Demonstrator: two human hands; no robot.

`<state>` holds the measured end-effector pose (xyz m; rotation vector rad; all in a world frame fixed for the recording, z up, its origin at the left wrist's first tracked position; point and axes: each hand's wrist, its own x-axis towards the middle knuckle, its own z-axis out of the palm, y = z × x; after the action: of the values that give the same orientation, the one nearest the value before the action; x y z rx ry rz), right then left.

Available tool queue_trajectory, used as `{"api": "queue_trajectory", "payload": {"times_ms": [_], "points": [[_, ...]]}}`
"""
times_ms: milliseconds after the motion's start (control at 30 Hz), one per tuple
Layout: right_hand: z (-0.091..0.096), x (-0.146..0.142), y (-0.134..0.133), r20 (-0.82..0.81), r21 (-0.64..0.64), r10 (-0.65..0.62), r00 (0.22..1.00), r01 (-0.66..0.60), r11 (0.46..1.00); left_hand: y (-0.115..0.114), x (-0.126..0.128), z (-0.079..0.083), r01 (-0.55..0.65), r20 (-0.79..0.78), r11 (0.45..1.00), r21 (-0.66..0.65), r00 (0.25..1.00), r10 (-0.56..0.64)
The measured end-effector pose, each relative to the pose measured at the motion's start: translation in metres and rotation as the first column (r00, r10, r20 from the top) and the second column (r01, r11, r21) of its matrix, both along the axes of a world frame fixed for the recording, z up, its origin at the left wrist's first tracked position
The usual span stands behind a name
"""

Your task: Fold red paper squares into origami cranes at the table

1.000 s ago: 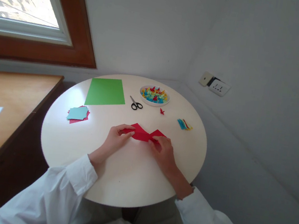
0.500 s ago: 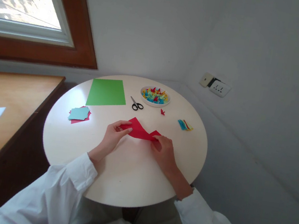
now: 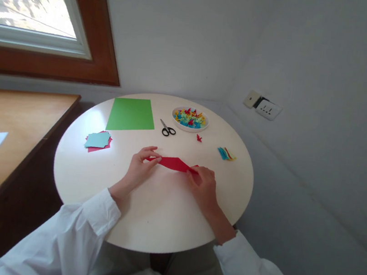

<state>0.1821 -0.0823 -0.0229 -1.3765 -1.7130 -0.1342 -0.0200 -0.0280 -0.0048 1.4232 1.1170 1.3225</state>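
A sheet of red paper (image 3: pixel 174 163) is stretched between my two hands just over the round white table (image 3: pixel 155 211). It shows as a narrow, bent strip with a low peak in the middle. My left hand (image 3: pixel 141 163) pinches its left end between thumb and fingers. At the right end, my right hand (image 3: pixel 202 181) grips the paper, and its fingers hide part of that edge. Beyond the hands lie scissors with black handles (image 3: pixel 167 131) and a small red folded paper bird (image 3: pixel 199 138).
A white dish (image 3: pixel 189 128) of colourful small folded papers stands at the back. A green sheet (image 3: pixel 131 115) lies back left, with a stack of small pale-blue and red papers (image 3: pixel 98 140) before it. Coloured paper strips (image 3: pixel 226 154) lie right. A wooden desk (image 3: pixel 36 108) stands left.
The red paper has tilted and flattened from two raised points into a narrow strip. Both hands still hold its ends, and the left fingers have lifted slightly.
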Motion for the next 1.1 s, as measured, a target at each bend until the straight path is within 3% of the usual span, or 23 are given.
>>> {"api": "queue_trajectory", "payload": {"times_ms": [200,333,467,600,833,933,1100], "points": [[0.003,-0.001,-0.001,-0.020,0.089,-0.149,0.989,0.151,0.985,-0.001,-0.001,0.002,0.023,0.028,0.995,-0.095,0.999,-0.021],[0.005,-0.001,-0.002,-0.013,0.170,-0.200,0.980,0.199,0.965,-0.003,0.000,0.006,0.037,0.164,0.980,-0.196,0.986,-0.005],[0.003,-0.006,-0.003,0.082,0.181,-0.065,0.994,0.049,0.982,-0.003,0.000,0.007,0.024,0.248,0.964,-0.266,0.968,0.044],[0.000,-0.019,-0.003,0.211,0.073,0.089,0.973,-0.107,0.992,-0.003,0.001,0.005,0.092,0.243,0.945,-0.314,0.970,-0.014],[0.002,-0.037,0.001,0.342,0.008,0.084,0.936,-0.093,0.996,-0.015,0.000,0.005,0.097,-0.060,0.980,-0.172,0.992,-0.109],[0.000,-0.039,0.003,0.378,-0.008,0.084,0.922,-0.088,0.996,-0.025,0.002,0.000,0.140,-0.171,0.981,-0.131,0.972,-0.162],[-0.005,-0.036,0.004,0.397,-0.140,0.163,0.903,-0.116,0.983,-0.044,0.003,-0.005,0.237,-0.331,0.970,-0.049,0.912,-0.240]]}}
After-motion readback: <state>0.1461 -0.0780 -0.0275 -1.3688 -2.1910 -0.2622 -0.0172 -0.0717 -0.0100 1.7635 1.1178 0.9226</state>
